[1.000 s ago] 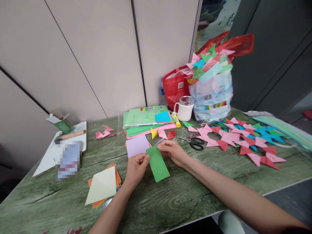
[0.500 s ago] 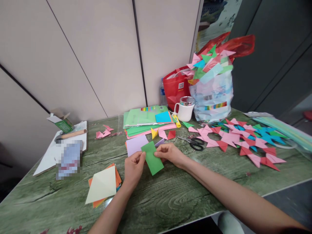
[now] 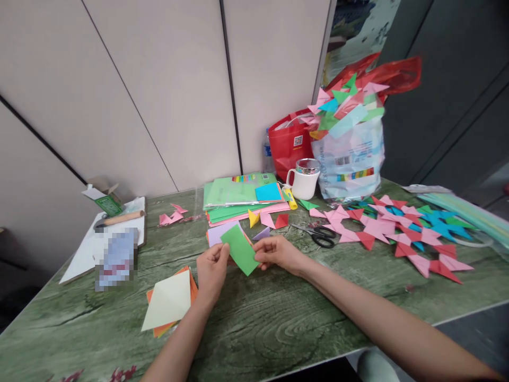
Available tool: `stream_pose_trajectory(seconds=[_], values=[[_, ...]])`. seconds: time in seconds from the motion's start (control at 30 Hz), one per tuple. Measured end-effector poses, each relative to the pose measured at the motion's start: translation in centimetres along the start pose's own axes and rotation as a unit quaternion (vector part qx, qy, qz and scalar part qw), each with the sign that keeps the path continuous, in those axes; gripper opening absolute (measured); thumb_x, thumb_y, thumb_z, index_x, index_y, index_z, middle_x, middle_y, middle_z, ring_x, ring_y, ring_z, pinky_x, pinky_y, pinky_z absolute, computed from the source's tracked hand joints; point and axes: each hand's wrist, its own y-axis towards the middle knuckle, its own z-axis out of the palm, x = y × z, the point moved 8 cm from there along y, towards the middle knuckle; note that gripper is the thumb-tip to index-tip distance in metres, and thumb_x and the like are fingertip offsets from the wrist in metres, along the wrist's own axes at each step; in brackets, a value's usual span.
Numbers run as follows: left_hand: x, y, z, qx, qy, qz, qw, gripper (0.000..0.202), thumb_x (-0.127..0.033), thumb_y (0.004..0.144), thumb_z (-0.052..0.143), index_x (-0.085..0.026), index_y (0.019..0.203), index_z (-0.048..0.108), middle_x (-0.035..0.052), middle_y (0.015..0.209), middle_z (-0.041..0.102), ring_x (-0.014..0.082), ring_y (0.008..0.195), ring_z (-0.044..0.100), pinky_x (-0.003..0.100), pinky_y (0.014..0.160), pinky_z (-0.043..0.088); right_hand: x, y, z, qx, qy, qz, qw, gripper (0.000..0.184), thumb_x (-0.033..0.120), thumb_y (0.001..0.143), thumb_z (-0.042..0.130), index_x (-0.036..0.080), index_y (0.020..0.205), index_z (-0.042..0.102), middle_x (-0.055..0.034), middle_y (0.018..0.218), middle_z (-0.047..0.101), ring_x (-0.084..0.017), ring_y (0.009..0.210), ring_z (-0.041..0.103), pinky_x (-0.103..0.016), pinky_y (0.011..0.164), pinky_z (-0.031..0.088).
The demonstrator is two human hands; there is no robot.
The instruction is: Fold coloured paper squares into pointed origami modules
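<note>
A green rectangular piece of paper (image 3: 240, 249) is held up above the table between both hands. My left hand (image 3: 212, 265) pinches its left edge between thumb and fingers. At its right edge, the fingers of my right hand (image 3: 276, 253) are closed on the same paper. Just behind it lies a purple sheet (image 3: 217, 234), partly covered from view. Small folded pieces in yellow (image 3: 253, 218), red (image 3: 281, 220) and purple (image 3: 261, 233) rest beyond my right hand. Left of my left forearm is a pile of square sheets with a cream sheet (image 3: 167, 300) on top.
Scissors (image 3: 320, 235) lie right of my right hand, beside joined pink and red folded pieces (image 3: 377, 225). Behind are green paper packs (image 3: 234, 192), a white mug (image 3: 304, 180) and a full plastic bag (image 3: 352, 159). A hammer (image 3: 121, 218) rests on a white board (image 3: 83, 260) at left.
The green paper has been tilted and raised slightly, moving a little left. My right hand's grip now sits lower along its right edge. The view has shifted slightly.
</note>
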Motion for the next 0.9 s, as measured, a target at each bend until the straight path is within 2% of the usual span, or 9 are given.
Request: stream_pose_trajectory(seconds=[0.1,0.17,0.27,0.33,0.4,0.57,0.67,0.9], values=[[0.2,0.0,-0.1,-0.005,0.001,-0.004,1.0,0.022,-0.034,0.071,0.058,-0.014,0.061,0.063,-0.0019,0.051,0.059,0.0143,0.05,0.057,0.024,0.051,0.049,-0.2,0.2,-0.5,-0.022,-0.041,-0.011,0.999,0.037,0.036,0.057,0.073,0.015,0.084,0.06,0.0025,0.056,0.061,-0.011,0.049,0.058,-0.025,0.049,0.047],[0.4,0.1,-0.3,-0.013,0.003,-0.007,1.0,0.022,-0.034,0.071,0.058,-0.014,0.062,0.063,-0.0019,0.052,0.06,0.0143,0.05,0.058,0.025,0.053,0.05,0.2,0.2,-0.7,-0.044,-0.1,-0.044,0.993,0.033,0.035,0.059,0.072,0.016,0.082,0.058,0.0018,0.06,0.06,-0.012,0.051,0.057,-0.026,0.051,0.047],[0.7,0.2,-0.5,-0.022,-0.007,-0.02,1.0,0.022,-0.034,0.071,0.058,-0.014,0.06,0.061,-0.0028,0.053,0.06,0.0142,0.05,0.058,0.027,0.055,0.051,2.2,-0.4,-0.5,-0.083,-0.203,-0.151,0.964,0.02,0.032,0.064,0.069,0.019,0.074,0.058,-0.0029,0.078,0.061,-0.015,0.07,0.058,-0.028,0.059,0.048],[0.9,0.2,-0.3,-0.015,-0.011,-0.028,0.999,0.022,-0.034,0.07,0.059,-0.014,0.06,0.061,-0.0029,0.052,0.059,0.0143,0.05,0.058,0.026,0.053,0.051,3.5,-1.1,0.1,-0.095,-0.251,-0.217,0.938,0.014,0.03,0.068,0.067,0.021,0.075,0.06,-0.0058,0.093,0.059,-0.018,0.084,0.056,-0.029,0.064,0.048],[0.8,0.1,0.3,0.001,-0.016,-0.031,0.999,0.022,-0.034,0.07,0.059,-0.014,0.06,0.061,-0.0028,0.052,0.059,0.0141,0.05,0.057,0.025,0.051,0.051,4.0,-1.6,0.6,-0.095,-0.277,-0.242,0.925,0.014,0.03,0.069,0.066,0.021,0.077,0.06,-0.007,0.1,0.056,-0.019,0.088,0.055,-0.029,0.064,0.048],[0.5,-0.6,1.9,0.058,-0.043,-0.054,0.996,0.019,-0.033,0.066,0.063,-0.014,0.068,0.067,-0.0023,0.059,0.063,0.0141,0.054,0.059,0.026,0.053,0.053,4.0,-1.8,1.1,-0.093,-0.337,-0.236,0.907,0.024,0.036,0.065,0.07,0.021,0.08,0.058,-0.0079,0.101,0.055,-0.02,0.088,0.054,-0.029,0.063,0.046],[0.4,-0.8,2.5,0.086,-0.042,-0.059,0.994,0.019,-0.031,0.065,0.066,-0.014,0.073,0.07,-0.0005,0.066,0.067,0.015,0.058,0.06,0.027,0.056,0.053,3.8,-1.7,1.1,-0.09,-0.337,-0.223,0.91,0.032,0.038,0.063,0.071,0.022,0.086,0.057,-0.0074,0.101,0.056,-0.021,0.09,0.053,-0.029,0.063,0.046],[1.4,-0.6,2.4,0.078,-0.128,-0.086,0.985,0.031,-0.03,0.065,0.067,-0.016,0.093,0.069,0.0053,0.089,0.071,0.0189,0.074,0.064,0.031,0.064,0.054,4.2,-1.8,0.8,-0.099,-0.276,-0.218,0.931,0.046,0.037,0.061,0.073,0.023,0.101,0.055,-0.0076,0.111,0.052,-0.022,0.099,0.052,-0.03,0.07,0.048]])
